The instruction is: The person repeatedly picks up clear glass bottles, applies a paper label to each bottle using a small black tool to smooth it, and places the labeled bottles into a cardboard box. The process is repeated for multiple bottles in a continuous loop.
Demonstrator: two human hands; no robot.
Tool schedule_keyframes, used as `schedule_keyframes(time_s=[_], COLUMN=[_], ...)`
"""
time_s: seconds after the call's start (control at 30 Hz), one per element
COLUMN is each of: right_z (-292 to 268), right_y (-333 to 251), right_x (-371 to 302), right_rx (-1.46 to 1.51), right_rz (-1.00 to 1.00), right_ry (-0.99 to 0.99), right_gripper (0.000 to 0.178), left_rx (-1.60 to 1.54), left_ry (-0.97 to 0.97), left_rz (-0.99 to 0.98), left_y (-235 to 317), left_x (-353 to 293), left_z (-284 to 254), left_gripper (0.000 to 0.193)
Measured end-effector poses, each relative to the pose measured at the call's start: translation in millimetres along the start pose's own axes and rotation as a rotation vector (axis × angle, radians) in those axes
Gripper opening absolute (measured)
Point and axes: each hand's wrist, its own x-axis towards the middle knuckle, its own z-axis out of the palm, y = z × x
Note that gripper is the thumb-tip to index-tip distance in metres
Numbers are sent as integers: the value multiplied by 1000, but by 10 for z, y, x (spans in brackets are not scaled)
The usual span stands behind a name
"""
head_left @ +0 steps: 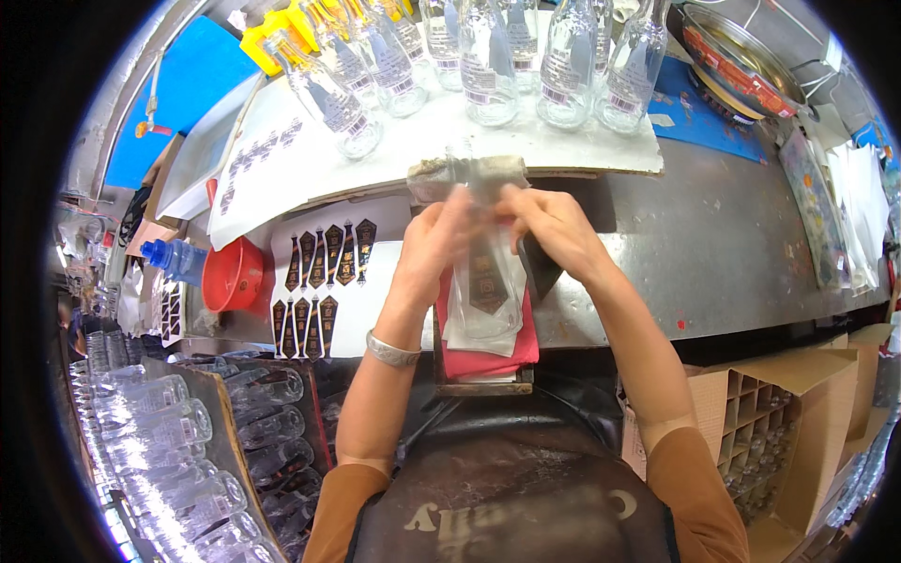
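A clear glass bottle [488, 324] lies on its back in front of me, neck pointing away, with a dark tie-shaped label [487, 280] on its body. Under it is a red cloth pad [522, 355], and its neck end rests by a rolled cloth support [429, 173]. My left hand [439, 235] is at the left of the bottle's upper part, its fingers smeared by motion. On the other side my right hand [556, 230] has curled fingers near the shoulder. A dark flat piece [539, 267] shows beneath the right palm; whether it is held I cannot tell.
Left of the bottle lies a white sheet with rows of dark labels [317, 254]. Several clear bottles [488, 75] stand upright on a white board ahead. A red bucket [233, 275] is at left. Bottles lie in racks [225, 413] below; a divided carton [798, 413] stands lower right.
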Motion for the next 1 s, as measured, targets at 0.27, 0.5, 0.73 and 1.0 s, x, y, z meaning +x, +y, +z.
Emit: schedule_keyframes(time_s=[0.27,0.5,0.73,1.0], right_z=[126,119,85,-103], right_y=[-59,-23,31,-236], right_x=[152,159,92,4], right_rx=[-229,-137,82,57], right_rz=[-7,33,82,-252], right_ry=[-77,-133,-148,154], right_gripper=[65,61,60,36], left_rx=[-42,-270,-281,-139], left_ry=[2,-116,-60,-19], left_rz=[217,85,33,132], left_y=[-309,-290,-319,-265], left_x=[23,9,-12,-376], left_z=[121,95,60,-105], left_gripper=[49,52,59,78])
